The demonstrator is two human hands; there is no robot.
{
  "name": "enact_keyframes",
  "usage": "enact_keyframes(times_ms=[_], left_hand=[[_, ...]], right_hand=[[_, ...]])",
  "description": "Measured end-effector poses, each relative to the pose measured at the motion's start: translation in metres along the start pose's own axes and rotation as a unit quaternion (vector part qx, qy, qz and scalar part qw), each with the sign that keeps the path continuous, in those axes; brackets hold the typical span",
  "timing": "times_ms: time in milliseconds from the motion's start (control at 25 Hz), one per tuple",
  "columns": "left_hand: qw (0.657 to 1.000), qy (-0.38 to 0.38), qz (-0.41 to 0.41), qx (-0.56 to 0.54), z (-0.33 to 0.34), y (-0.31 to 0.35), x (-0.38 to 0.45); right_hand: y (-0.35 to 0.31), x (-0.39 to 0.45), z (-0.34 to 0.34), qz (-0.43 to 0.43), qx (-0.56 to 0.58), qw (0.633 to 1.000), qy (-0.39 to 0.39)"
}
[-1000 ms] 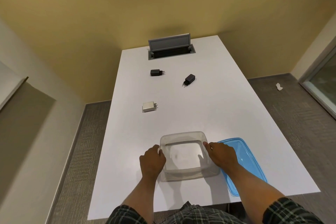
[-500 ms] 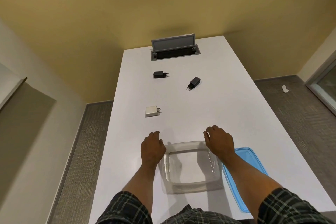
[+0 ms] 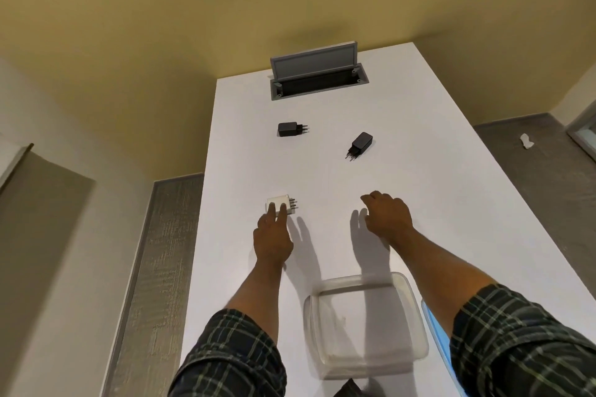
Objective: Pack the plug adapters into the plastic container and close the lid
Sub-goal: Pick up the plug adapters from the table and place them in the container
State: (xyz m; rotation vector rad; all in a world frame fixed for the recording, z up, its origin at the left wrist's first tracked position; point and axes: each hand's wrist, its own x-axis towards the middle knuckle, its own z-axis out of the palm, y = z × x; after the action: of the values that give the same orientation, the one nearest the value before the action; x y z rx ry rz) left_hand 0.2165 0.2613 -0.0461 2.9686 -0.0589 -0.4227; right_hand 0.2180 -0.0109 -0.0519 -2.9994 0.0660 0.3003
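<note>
A white plug adapter [image 3: 283, 201] lies on the white table [image 3: 451, 203], left of centre. The fingertips of my left hand [image 3: 273, 235] rest on its near edge, without a visible grip. My right hand [image 3: 387, 216] hovers over bare table to the right, fingers loosely spread and holding nothing. Two black plug adapters lie farther back, one [image 3: 288, 129] on the left and one [image 3: 362, 142] on the right. The clear plastic container [image 3: 416, 325] stands open and empty at the near edge, between my forearms. Its blue lid [image 3: 433, 327] shows only as a sliver beside my right sleeve.
A grey cable box [image 3: 317, 76] with its flap raised is set into the table's far end. The table's left edge runs close to my left hand. A yellow wall stands behind the table, and a white scrap [image 3: 525, 141] lies on the floor at right.
Both hands left the container's sides and reached forward over the table. My left hand arrived at the white adapter. The view tilted, so the container now sits lower in the frame.
</note>
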Motion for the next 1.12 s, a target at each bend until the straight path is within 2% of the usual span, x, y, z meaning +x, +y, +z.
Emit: enact_keyframes(times_ms=[200, 360, 600, 760, 920, 1120], left_hand=[[0.999, -0.007, 0.015, 0.036, 0.003, 0.002, 0.038], [0.999, -0.028, -0.022, 0.042, 0.014, 0.01, 0.055], [0.999, 0.002, -0.021, 0.039, 0.022, 0.016, 0.079], [0.996, 0.033, -0.005, 0.081, 0.024, 0.008, 0.092], [0.996, 0.052, 0.001, 0.07, 0.023, 0.001, 0.097], [0.997, 0.053, 0.004, 0.057, 0.021, 0.003, 0.1]], right_hand=[[0.009, 0.06, -0.005, 0.017, -0.012, 1.0, 0.0], [0.017, 0.104, -0.013, -0.009, -0.045, 0.999, -0.007], [0.03, 0.172, -0.024, -0.012, -0.023, 1.0, 0.008], [0.029, 0.212, -0.022, -0.003, -0.031, 0.999, -0.037], [0.03, 0.232, -0.009, 0.013, -0.019, 0.997, -0.076], [0.036, 0.228, -0.001, -0.026, -0.055, 0.997, -0.046]])
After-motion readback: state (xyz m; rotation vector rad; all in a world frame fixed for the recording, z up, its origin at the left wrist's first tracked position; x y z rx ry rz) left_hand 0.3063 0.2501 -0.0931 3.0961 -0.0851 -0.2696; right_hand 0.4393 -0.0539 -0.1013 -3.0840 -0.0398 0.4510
